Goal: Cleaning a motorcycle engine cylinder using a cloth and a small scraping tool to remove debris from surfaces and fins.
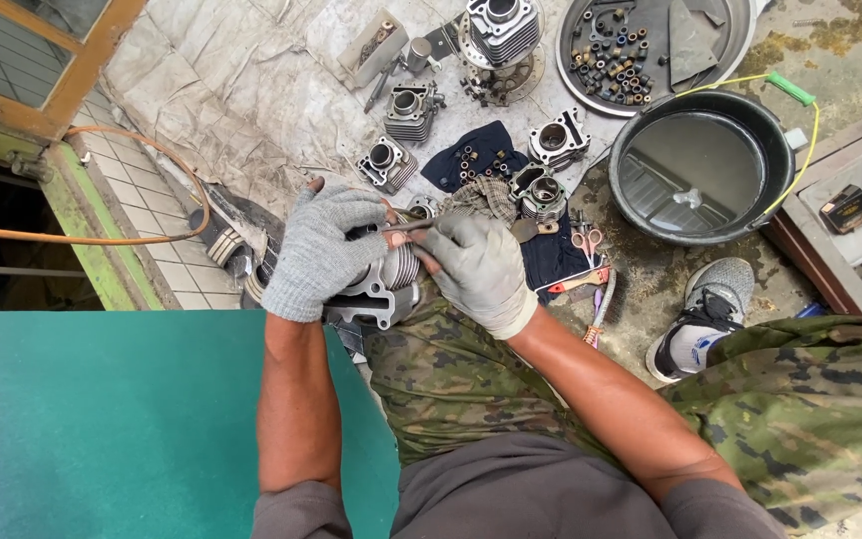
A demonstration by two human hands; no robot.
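Note:
My left hand [326,250], in a grey knit glove, grips a finned metal engine cylinder [386,284] resting on my knee. My right hand [476,269], in a worn glove, holds a thin metal tool [409,227] against the top of the cylinder. Both hands touch the part. My camouflage trousers [471,384] lie under it.
Several engine cylinders [411,110] and heads lie on a grey cloth [231,90] ahead. A round tray of small parts [616,55] and a black basin of liquid [700,165] stand at the right. An orange hose [82,238] runs at left. Green surface [102,419] lower left.

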